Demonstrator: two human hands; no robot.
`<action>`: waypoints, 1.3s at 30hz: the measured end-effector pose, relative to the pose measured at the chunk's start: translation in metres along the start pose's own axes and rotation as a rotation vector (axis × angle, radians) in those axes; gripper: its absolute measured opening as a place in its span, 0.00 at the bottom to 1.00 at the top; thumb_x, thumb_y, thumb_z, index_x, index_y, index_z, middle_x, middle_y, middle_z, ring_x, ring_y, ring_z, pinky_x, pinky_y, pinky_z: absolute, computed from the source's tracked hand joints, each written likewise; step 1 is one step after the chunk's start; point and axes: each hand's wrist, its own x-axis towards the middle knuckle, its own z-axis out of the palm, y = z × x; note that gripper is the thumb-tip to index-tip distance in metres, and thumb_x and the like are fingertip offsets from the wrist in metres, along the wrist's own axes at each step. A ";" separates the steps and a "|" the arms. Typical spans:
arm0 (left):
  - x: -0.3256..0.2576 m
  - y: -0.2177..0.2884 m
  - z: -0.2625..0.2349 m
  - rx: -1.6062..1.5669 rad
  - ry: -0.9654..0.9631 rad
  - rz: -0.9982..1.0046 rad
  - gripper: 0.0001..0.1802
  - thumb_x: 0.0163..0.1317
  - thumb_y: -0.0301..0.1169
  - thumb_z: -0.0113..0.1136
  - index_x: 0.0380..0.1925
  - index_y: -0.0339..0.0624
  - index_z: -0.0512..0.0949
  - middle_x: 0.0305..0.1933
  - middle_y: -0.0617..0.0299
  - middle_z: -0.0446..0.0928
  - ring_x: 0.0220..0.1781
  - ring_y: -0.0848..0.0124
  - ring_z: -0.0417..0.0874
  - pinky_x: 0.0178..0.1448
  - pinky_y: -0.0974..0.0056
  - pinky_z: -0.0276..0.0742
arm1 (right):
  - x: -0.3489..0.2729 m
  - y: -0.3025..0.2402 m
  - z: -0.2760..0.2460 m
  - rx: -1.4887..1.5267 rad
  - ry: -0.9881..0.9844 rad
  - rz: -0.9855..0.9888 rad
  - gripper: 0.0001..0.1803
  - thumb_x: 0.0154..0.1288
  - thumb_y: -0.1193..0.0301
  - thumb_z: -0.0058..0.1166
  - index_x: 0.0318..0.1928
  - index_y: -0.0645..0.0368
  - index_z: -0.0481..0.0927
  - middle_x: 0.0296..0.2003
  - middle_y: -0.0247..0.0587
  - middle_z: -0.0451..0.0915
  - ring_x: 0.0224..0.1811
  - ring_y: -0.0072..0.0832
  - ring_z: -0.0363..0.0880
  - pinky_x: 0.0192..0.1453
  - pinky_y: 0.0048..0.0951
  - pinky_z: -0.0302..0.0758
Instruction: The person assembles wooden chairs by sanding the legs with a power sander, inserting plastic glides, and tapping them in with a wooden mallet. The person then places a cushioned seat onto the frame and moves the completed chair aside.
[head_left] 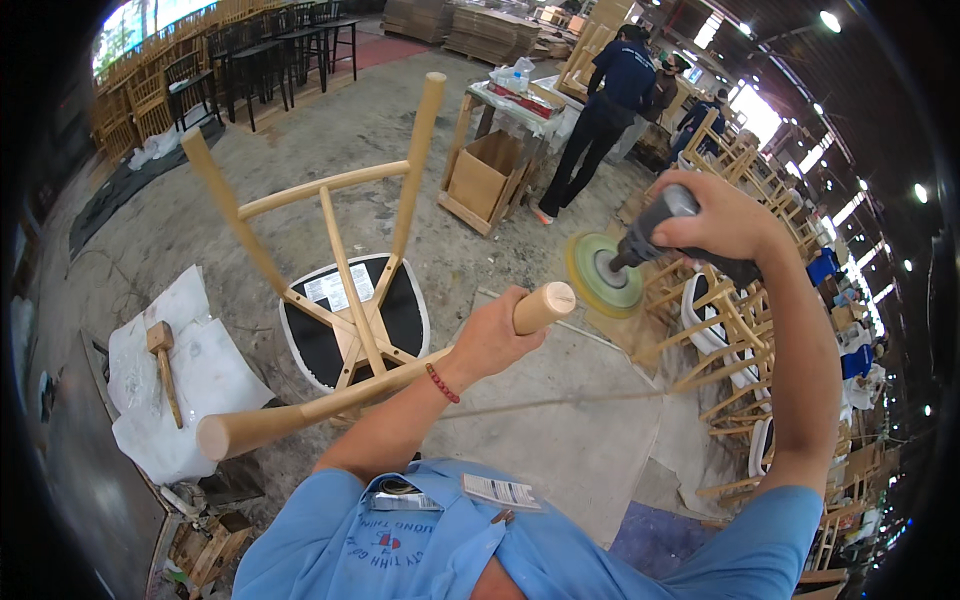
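An upturned wooden chair [343, 290] is in front of me, its light legs pointing up and its dark seat underside showing a white label. My left hand [496, 335] is wrapped round one of its legs, just below the rounded leg end. In my right hand [722, 215] is a dark power sander [665, 215], held by its body. Its round yellow-green sanding disc [605, 275] faces the chair leg, with a gap between them. A red bead bracelet circles my left wrist.
A wooden mallet [163, 370] lies on white foam sheeting [200, 385] at the left. Ahead, a worktable [515, 100] has a cardboard box [484, 178] below it. People [618, 85] stand beyond. Many wooden chairs [735, 320] crowd the right side; black chairs [285, 50] stand far left.
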 end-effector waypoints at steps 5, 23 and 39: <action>0.005 0.000 -0.008 -0.041 -0.040 0.055 0.24 0.56 0.38 0.71 0.48 0.39 0.74 0.42 0.45 0.81 0.45 0.49 0.84 0.47 0.54 0.79 | -0.021 0.005 0.004 -0.040 0.006 -0.088 0.27 0.45 0.60 0.68 0.45 0.58 0.76 0.31 0.37 0.80 0.30 0.26 0.81 0.37 0.28 0.76; 0.141 -0.078 -0.196 0.214 -0.018 -0.266 0.40 0.56 0.46 0.70 0.61 0.28 0.71 0.57 0.41 0.79 0.61 0.55 0.80 0.64 0.58 0.74 | 0.101 0.047 -0.057 0.178 0.176 -0.147 0.28 0.50 0.62 0.66 0.49 0.61 0.74 0.32 0.40 0.79 0.25 0.25 0.81 0.26 0.27 0.78; 0.348 -0.182 -0.202 -0.207 0.504 0.100 0.20 0.51 0.33 0.67 0.43 0.38 0.76 0.42 0.47 0.82 0.48 0.52 0.83 0.53 0.56 0.76 | 0.430 -0.165 -0.041 -0.342 0.094 -0.311 0.32 0.52 0.60 0.67 0.54 0.66 0.76 0.28 0.44 0.82 0.24 0.26 0.82 0.27 0.30 0.79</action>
